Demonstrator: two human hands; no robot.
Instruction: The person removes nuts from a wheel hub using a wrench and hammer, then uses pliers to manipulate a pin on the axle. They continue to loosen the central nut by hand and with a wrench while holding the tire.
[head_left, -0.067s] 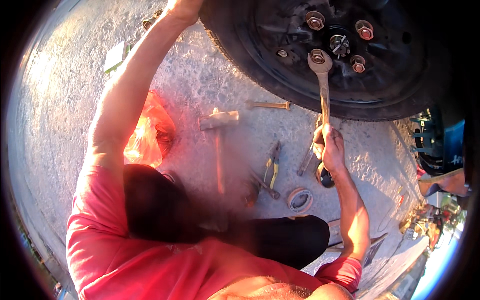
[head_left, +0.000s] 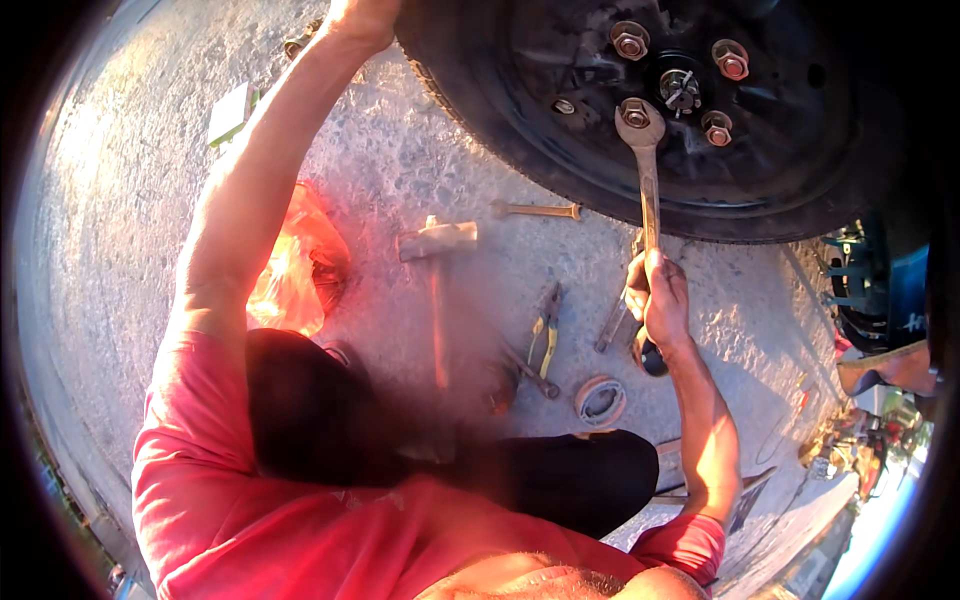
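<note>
My right hand is wrapped round the shank of a combination wrench. The wrench's upper end sits around one lug nut on a black wheel. Several other nuts ring the hub, including a lug nut at the upper right. In the hub's centre is a nut with a bent pin through it. My left hand reaches up to the tyre's left edge; its fingers are cut off by the top of the picture, so their grip is hidden.
On the concrete lie a hammer, a smaller wrench, pliers and a ring-shaped part. An orange plastic bag rests by my left arm, with a small box beyond. A blue machine stands at right.
</note>
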